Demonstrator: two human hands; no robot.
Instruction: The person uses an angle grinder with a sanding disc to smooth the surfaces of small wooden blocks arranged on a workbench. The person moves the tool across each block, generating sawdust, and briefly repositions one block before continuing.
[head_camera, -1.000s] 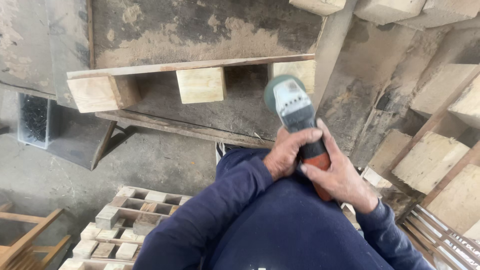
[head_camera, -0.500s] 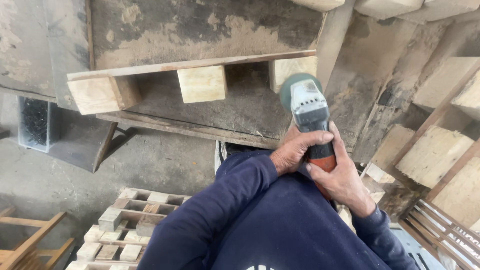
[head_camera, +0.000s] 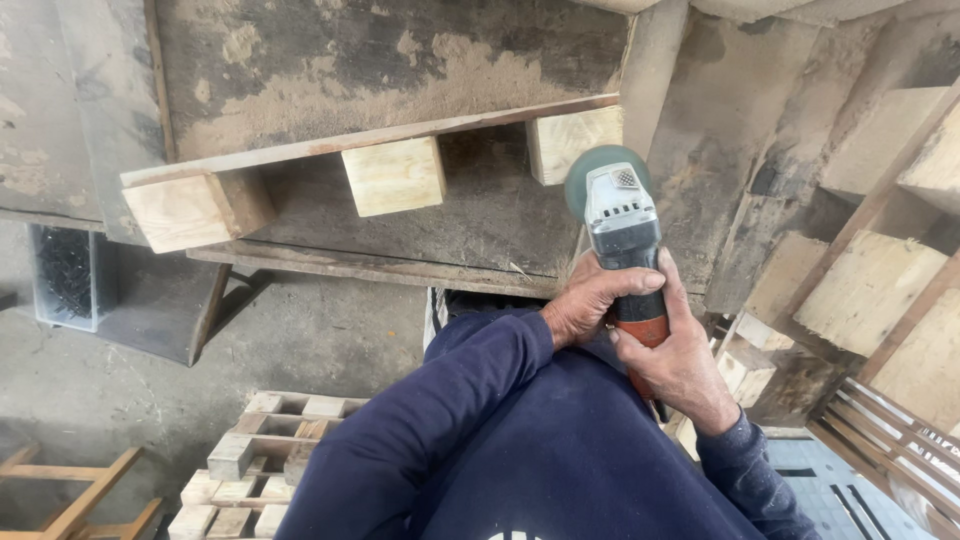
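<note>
An angle grinder with a grey head, a green disc guard and an orange-red body points away from me, and both my hands grip it. My left hand wraps the body from the left; my right hand clasps the rear handle. The disc end hovers just below the right-hand wooden block of a pallet part, a long plank with three pale blocks under it, lying on a dusty workbench. I cannot tell whether the disc touches the block. Dark blue sleeves cover both arms.
A stack of pale wooden blocks and planks leans at the right. A small pallet lies on the concrete floor at lower left, a wooden frame beside it. A clear box of dark screws stands at the left.
The grinder and both hands have moved right and slightly forward, from beside the middle of the plank toward its right-hand block. The grip is unchanged.
</note>
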